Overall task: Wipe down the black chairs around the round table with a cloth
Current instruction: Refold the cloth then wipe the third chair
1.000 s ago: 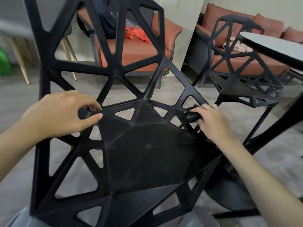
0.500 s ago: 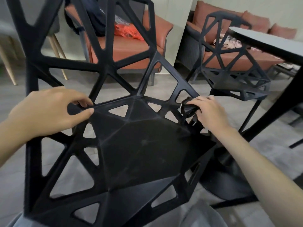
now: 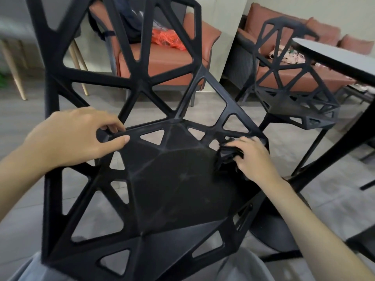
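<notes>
A strut of the near black chair (image 3: 182, 189) is gripped by the left hand (image 3: 75, 138) while a bunched dark cloth (image 3: 228, 154) is pressed by the right hand (image 3: 253, 159) onto the seat's right edge, mid-wipe, with strokes across the remaining seat apparently needed next.

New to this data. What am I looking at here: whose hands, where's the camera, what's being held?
No robot here: a person wears a wide-angle camera on the head, looking down at their own bare hands. Close in front is a black chair with triangular cut-outs. The left hand grips a strut at the seat's edge. The right hand holds a dark cloth bunched against the seat's right side, for wiping. Behind stand a second black chair, the table edge, and orange sofas.
</notes>
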The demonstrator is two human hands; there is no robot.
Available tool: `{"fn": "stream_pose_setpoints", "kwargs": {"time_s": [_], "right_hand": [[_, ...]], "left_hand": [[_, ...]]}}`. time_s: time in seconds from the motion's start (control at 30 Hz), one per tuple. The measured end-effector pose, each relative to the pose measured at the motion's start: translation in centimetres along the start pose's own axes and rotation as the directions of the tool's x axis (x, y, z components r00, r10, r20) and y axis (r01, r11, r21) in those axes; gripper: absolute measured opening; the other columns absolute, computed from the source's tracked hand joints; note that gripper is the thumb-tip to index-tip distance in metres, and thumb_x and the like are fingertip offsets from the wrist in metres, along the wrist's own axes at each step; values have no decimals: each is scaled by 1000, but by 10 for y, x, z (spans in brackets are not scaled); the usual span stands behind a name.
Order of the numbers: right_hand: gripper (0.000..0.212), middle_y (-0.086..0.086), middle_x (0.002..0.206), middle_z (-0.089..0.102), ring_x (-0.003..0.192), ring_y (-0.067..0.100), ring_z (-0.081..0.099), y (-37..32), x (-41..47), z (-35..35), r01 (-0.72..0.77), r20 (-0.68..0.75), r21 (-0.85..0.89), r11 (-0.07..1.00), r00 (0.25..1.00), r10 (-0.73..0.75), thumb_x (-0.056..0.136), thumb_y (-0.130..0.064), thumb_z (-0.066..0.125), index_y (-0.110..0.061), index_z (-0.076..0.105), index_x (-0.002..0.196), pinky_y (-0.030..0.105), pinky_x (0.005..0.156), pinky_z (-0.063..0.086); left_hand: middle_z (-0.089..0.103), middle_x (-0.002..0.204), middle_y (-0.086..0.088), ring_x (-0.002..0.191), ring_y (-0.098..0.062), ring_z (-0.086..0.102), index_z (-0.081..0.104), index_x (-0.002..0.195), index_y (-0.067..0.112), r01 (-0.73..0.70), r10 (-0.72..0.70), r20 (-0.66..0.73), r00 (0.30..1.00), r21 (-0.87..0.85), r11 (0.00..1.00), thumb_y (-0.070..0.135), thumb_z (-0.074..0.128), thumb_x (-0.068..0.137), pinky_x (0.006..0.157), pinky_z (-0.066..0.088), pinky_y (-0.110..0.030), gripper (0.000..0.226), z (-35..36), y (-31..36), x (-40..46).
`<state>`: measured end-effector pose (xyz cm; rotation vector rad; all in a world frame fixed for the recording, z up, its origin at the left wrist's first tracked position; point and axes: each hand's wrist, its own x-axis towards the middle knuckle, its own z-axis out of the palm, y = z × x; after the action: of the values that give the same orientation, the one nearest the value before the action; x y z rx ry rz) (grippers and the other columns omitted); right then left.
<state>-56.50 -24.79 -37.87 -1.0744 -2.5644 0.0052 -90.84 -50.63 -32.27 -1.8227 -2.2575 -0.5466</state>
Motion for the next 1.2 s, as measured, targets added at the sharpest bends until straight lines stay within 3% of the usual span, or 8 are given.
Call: {"fn": "stream_pose_setpoints", "kwargs": {"time_s": [0.17, 0.4, 0.6, 0.77, 0.9, 1.0, 1.13, 1.2], "right_hand": [[46, -7, 116, 69, 108, 27, 54, -36, 53, 25, 67, 2, -57, 996, 998, -67, 84, -7, 71, -30, 72, 123, 42, 88, 50], [41, -14, 124, 57, 112, 26, 49, -25, -15, 1, -80, 22, -158, 984, 996, 85, 90, -15, 68, -40, 66, 123, 41, 77, 53], [39, 1, 122, 53, 115, 30, 49, -39, 34, 21, 41, 31, -148, 988, 999, -36, 89, -8, 68, -22, 62, 124, 41, 81, 48], [38, 6, 120, 57, 107, 33, 50, -72, 76, 46, -24, -59, -118, 993, 998, 17, 90, -6, 66, -15, 63, 127, 43, 83, 53], [38, 3, 123, 56, 108, 33, 51, -85, 50, 54, 127, 86, -147, 981, 990, -116, 93, -20, 69, -17, 60, 130, 44, 83, 52], [40, -1, 119, 53, 109, 31, 52, -69, 44, 39, 135, 186, -147, 980, 977, -107, 91, -26, 70, -25, 56, 128, 44, 78, 52], [40, 3, 112, 49, 106, 33, 54, -55, 54, 36, -10, 88, -177, 984, 996, 26, 86, -16, 69, -24, 53, 123, 37, 67, 38], [38, 9, 113, 51, 104, 35, 54, -64, 67, 49, -26, 12, -194, 981, 1000, 29, 85, -11, 69, -17, 54, 120, 39, 67, 42]], "left_hand": [[60, 91, 34, 93, 0, 60, 63, 103, 53, 4, -4, -16, 1000, 38, 999, 95, 17, 81, 72, 57, -36, 65, 1, -4, 1], [64, 95, 28, 95, -6, 65, 61, 103, 53, 12, -12, 6, 1000, 114, 993, 89, 25, 81, 72, 57, -35, 55, 5, -8, 3], [64, 95, 26, 95, -6, 64, 63, 102, 52, 32, -37, 33, 999, 158, 987, 90, 26, 77, 74, 56, -35, 59, 4, -3, 1], [64, 93, 24, 93, -7, 64, 68, 100, 46, 41, -43, 12, 999, 118, 992, 83, 32, 80, 74, 54, -35, 55, -2, 4, 0], [64, 90, 25, 93, -5, 62, 68, 97, 46, 53, -52, -9, 999, 74, 996, 80, 33, 80, 74, 55, -36, 51, -3, 5, -1], [64, 90, 26, 94, -4, 63, 67, 96, 46, 52, -52, -16, 999, 49, 997, 79, 35, 81, 75, 56, -37, 48, -3, 4, -1], [65, 90, 26, 94, -1, 62, 68, 97, 44, 54, -54, -26, 998, 7, 998, 78, 36, 82, 76, 57, -37, 49, -3, 4, -1], [65, 91, 27, 95, 0, 62, 68, 99, 45, 52, -52, -12, 999, 11, 999, 79, 36, 81, 78, 57, -37, 50, -4, 6, 2]]}}
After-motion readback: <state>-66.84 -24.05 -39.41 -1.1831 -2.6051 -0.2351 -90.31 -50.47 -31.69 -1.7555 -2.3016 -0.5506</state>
